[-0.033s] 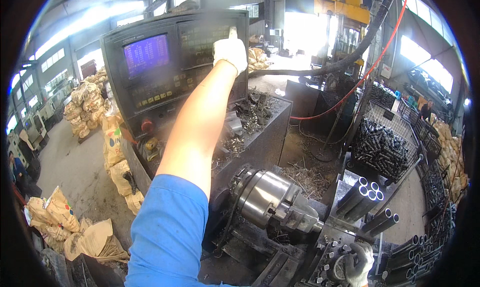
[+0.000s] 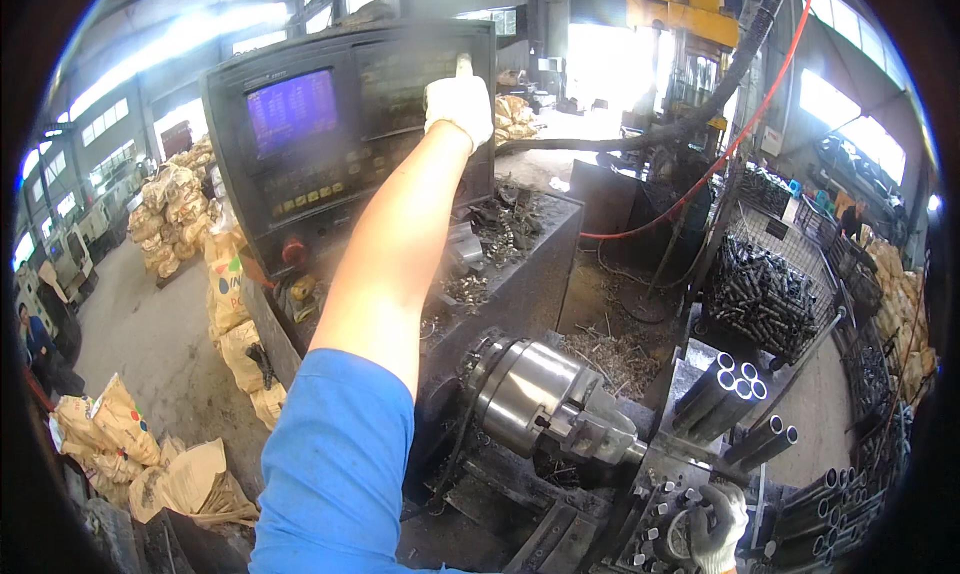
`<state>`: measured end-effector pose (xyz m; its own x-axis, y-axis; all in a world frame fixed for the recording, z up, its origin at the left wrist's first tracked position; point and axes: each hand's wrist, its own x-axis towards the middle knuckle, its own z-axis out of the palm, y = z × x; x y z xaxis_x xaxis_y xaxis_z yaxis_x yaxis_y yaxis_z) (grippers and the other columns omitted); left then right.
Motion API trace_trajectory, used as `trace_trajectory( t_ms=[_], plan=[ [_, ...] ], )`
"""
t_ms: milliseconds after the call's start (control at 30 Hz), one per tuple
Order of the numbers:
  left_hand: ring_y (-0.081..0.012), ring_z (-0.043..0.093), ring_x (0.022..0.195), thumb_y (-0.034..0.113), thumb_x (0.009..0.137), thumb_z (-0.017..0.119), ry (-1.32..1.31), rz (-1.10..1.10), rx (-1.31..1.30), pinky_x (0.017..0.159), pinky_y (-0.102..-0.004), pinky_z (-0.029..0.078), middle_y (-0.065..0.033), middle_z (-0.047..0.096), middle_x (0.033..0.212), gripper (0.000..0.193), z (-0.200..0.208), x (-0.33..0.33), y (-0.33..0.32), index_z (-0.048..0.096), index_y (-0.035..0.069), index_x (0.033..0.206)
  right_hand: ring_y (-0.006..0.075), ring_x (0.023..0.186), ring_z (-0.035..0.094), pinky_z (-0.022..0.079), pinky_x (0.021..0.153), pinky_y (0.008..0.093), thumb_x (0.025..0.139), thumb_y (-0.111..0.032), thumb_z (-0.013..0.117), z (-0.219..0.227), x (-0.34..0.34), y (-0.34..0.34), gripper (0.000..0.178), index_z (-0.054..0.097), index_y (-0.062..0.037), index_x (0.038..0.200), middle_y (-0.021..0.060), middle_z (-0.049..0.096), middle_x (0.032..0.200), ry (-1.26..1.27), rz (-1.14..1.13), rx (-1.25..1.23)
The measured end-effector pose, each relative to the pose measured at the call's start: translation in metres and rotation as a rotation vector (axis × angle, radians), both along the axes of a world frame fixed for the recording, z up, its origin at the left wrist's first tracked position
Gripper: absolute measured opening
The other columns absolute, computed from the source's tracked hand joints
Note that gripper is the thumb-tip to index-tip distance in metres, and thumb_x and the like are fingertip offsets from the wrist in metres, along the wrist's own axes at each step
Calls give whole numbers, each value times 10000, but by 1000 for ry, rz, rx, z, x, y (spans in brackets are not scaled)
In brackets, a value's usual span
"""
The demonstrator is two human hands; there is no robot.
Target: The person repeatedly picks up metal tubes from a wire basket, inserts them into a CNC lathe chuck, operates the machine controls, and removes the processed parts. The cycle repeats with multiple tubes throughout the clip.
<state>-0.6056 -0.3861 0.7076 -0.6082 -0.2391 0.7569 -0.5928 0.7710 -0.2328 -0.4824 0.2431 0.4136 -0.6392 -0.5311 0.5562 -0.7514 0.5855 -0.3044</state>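
Observation:
My left hand (image 2: 458, 112), in a white glove, is raised to the lathe control panel (image 2: 300, 179). One finger stretches upward against the key area right of the lit blue screen (image 2: 291, 112); the other fingers are mostly hidden behind the hand. At the lower right, my right hand (image 2: 722, 534) wears a glove with dark, dirty fingers. Those fingers curl beside a round part on the bolted tool post (image 2: 640, 519); what they grip is not clear. Left of it, the shiny lathe chuck (image 2: 527, 394) has its jaws near a short metal workpiece (image 2: 634, 452).
Steel tubes (image 2: 722, 399) stand upright behind the tool post, with more tubes (image 2: 825, 514) at the lower right. A wire basket (image 2: 765, 289) holds dark metal parts. Metal chips (image 2: 510, 224) cover the machine top. A red hose (image 2: 690, 199) hangs across. Sacks (image 2: 240, 354) stand left.

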Motion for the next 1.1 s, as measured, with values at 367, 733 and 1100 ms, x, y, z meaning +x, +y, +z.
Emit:
trace_trajectory(
  t_ms=[367,733,1100],
  plan=[
    [-428,685,1098,258,837,773,-410,-941,293,994,-523,540,-281,655,1326,560,-225,72,257,629,2,1313,377,1068,754,611,890,420,903,-230,834,17,-53,-37,503,693,-61,1355,211,760,1183,-400,48,-20],
    [-511,541,1406,225,837,768,-231,-971,295,1234,-739,288,-307,613,1466,475,-407,92,355,703,58,1276,311,906,769,610,818,433,829,-317,858,-122,-214,-132,470,762,5,1157,174,812,1017,-670,625,862],
    [-472,613,1284,165,797,806,-95,-1029,389,1164,-672,414,-269,658,1353,451,-373,167,332,722,94,1234,130,734,670,570,656,359,839,-209,854,-81,-198,-122,333,749,67,992,82,753,832,-810,524,689]
  ],
)
